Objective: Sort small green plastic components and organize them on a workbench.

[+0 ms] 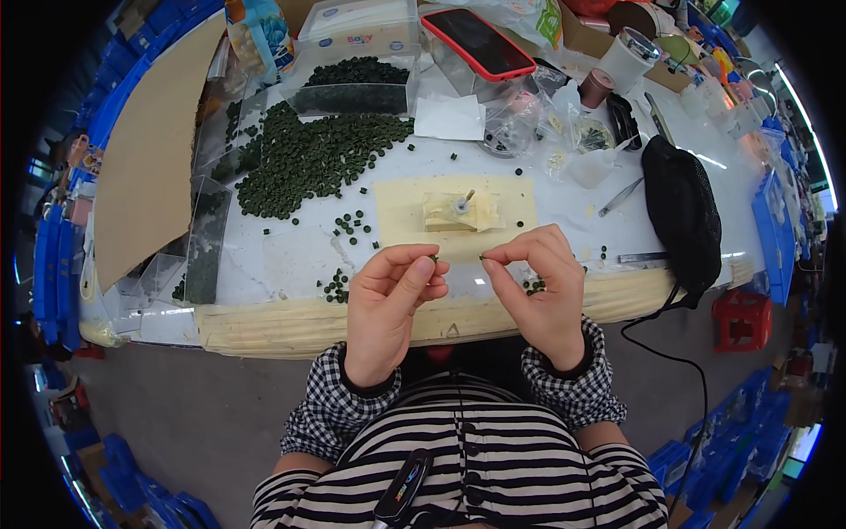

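Note:
My left hand (381, 304) is raised over the table's front edge, its thumb and index finger pinching a small dark green piece (434, 258). A short gap to the right, my right hand (551, 295) pinches something tiny between thumb and fingertip, too small to make out. Beyond both hands sits a tape-wrapped block (440, 214) with an upright metal pin (463, 205). A big pile of small dark green round pieces (304, 154) spreads at the left. Some loose green pieces (352, 227) lie between that pile and my left hand.
A clear bin (352, 104) of green pieces stands behind the pile, with a cardboard sheet (145, 159) at far left. A red-cased phone (478, 42) rests at the back. At right lie tweezers (620, 197) and a black mesh bag (683, 216); a red stool (742, 319) stands beyond.

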Available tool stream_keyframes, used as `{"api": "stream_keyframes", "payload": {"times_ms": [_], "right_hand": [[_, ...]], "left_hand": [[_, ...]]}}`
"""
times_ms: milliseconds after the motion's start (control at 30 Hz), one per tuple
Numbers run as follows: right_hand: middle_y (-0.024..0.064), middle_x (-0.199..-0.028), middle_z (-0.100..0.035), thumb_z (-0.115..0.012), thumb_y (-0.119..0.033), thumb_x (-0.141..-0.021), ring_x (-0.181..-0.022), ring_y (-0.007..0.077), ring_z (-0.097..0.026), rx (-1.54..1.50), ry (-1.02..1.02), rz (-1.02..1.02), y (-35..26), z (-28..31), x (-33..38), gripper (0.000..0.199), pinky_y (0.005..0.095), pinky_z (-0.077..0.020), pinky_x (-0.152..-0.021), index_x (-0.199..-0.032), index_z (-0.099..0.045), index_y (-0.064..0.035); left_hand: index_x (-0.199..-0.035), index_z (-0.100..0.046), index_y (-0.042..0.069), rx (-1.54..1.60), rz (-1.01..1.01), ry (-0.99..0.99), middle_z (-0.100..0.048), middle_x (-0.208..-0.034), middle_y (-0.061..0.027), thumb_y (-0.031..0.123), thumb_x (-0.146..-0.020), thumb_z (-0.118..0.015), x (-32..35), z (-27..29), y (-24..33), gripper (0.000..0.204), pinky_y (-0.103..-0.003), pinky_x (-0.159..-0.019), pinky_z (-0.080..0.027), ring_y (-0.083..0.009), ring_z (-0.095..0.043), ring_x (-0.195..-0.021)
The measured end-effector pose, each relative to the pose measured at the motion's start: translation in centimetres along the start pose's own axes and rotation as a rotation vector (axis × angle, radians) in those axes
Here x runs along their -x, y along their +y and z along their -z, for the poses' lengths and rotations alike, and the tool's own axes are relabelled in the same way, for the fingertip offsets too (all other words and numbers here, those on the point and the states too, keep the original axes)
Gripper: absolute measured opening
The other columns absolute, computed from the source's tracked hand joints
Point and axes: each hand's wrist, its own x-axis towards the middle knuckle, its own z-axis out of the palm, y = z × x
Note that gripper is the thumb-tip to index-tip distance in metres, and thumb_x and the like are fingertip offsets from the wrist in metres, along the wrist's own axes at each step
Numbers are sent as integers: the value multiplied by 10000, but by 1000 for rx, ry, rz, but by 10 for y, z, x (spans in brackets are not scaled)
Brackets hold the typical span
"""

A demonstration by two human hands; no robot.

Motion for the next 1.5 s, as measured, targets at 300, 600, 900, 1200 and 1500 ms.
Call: {"api": "stream_keyframes", "payload": {"times_ms": [300,600,900,1200,1500], "right_hand": [[17,-762,-619,-721,-63,-753,-770,229,-556,373,-336,63,19,15,9,77,349,-447,-701,-828,-708,-73],[66,-784,-627,-723,-67,-782,-747,245,-567,184,28,58,23,-13,-40,100,342,-455,-655,-877,-702,-40],[62,-798,-633,-740,-49,-768,-759,227,-570,160,110,128,14,-12,-44,66,321,-454,-662,-810,-692,-30],[83,-894,-645,-576,-107,-975,-865,139,-645,-780,-54,-253,-13,-11,-24,128,268,-516,-786,-1015,-573,15],[78,-916,-622,-501,-120,-1013,-859,148,-678,-867,-157,-307,-15,-13,-23,146,266,-565,-773,-1033,-515,25]], "left_hand": [[-1132,-632,9,129,72,45,-679,-1007,-90,105,-965,-600,-4,9,1,195,-236,-806,-548,-106,-642,-870],[-1165,-618,12,195,128,21,-666,-1034,-80,95,-968,-590,-7,5,0,216,-217,-818,-546,-99,-640,-878],[-1160,-605,4,305,225,-8,-650,-984,-61,130,-979,-579,-8,8,3,222,-184,-759,-539,-86,-611,-846],[-1121,-632,-4,231,230,-142,-678,-923,-72,182,-983,-582,-5,9,3,236,-213,-729,-530,-99,-618,-791],[-1090,-669,-19,94,96,-150,-712,-955,-124,130,-958,-614,-4,9,3,206,-252,-737,-567,-126,-670,-779]]}}
